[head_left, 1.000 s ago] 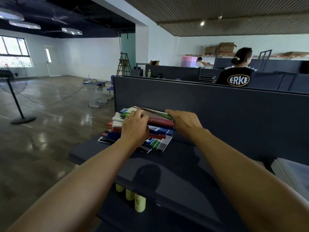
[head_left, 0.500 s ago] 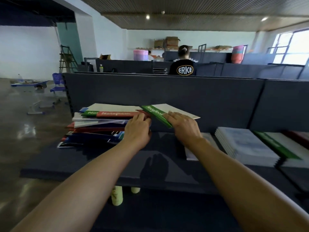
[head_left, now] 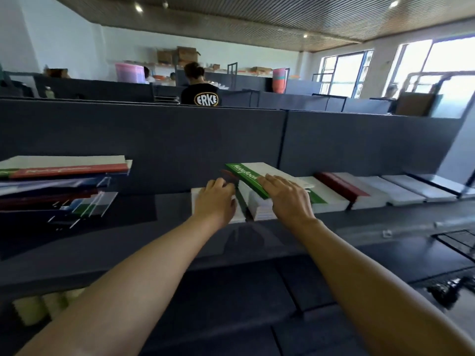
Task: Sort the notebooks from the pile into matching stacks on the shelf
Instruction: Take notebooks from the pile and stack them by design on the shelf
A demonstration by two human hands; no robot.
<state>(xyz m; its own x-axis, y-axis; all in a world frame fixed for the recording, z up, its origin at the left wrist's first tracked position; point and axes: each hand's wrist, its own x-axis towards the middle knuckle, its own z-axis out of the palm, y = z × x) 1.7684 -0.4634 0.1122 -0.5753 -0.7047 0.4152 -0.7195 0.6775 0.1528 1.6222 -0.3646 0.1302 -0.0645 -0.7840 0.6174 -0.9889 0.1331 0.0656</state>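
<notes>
A mixed pile of notebooks [head_left: 59, 186] with red, blue and green covers lies at the left of the dark shelf [head_left: 144, 242]. My right hand [head_left: 285, 199] grips a green-spined notebook [head_left: 245, 173] and holds it tilted above a stack with a green edge [head_left: 321, 197]. My left hand [head_left: 216, 201] grips a dark red notebook [head_left: 229, 176], seen nearly edge-on, over a white stack [head_left: 196, 199]. Further right stand a red-spined stack [head_left: 341, 187] and white stacks [head_left: 403, 192].
A tall dark back panel [head_left: 154, 140] closes the shelf behind. A black wire basket [head_left: 457, 242] sits at the right edge. Pale yellow cylinders [head_left: 38, 307] stand under the shelf at left. A person in a black shirt [head_left: 200, 95] sits beyond the panel.
Both hands have moved right, away from the pile, carrying the green and red notebooks to the sorted stacks. My view has swung right with them.
</notes>
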